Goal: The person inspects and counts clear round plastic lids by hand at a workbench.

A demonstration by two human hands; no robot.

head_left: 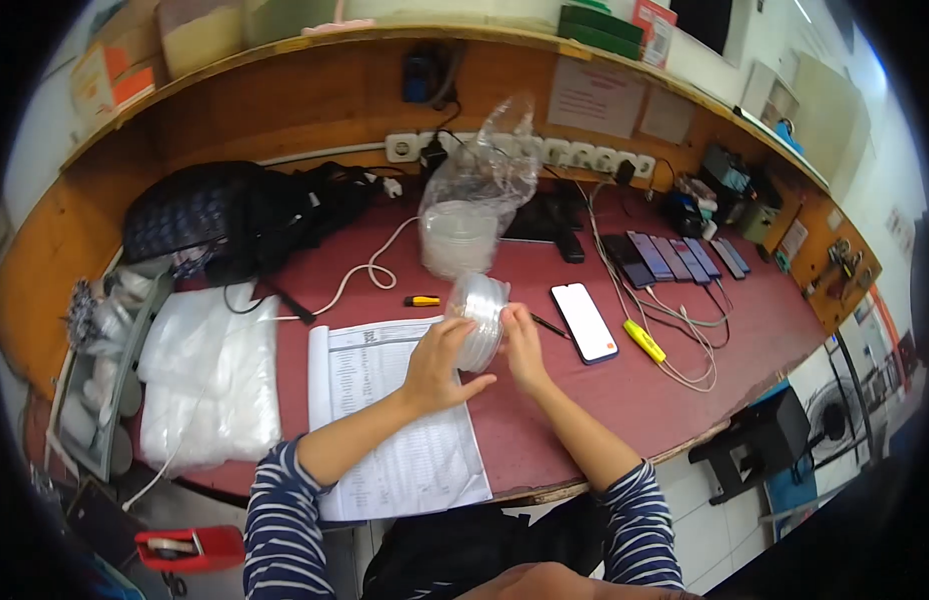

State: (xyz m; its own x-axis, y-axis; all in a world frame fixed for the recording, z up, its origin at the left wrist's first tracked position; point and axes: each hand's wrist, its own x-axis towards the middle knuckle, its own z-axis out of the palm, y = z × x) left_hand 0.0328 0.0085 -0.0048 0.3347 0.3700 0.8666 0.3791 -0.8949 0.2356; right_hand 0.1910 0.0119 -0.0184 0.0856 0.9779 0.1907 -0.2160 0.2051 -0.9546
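Between my two hands a stack of clear round plastic lids stands tilted above the desk. My left hand presses on its left side, thumb stretched out toward me. My right hand holds the right side with its fingers. Just behind is a clear plastic bag with another round stack of clear plastic pieces at its bottom. Printed sheets lie under my left forearm. Close to the stack are a small yellow and black tool and a dark pen, partly hidden by my right hand.
A phone with a lit white screen and a yellow highlighter lie to the right. Several phones with cables rest farther back. Folded plastic bags, a black backpack and a grey bin occupy the left.
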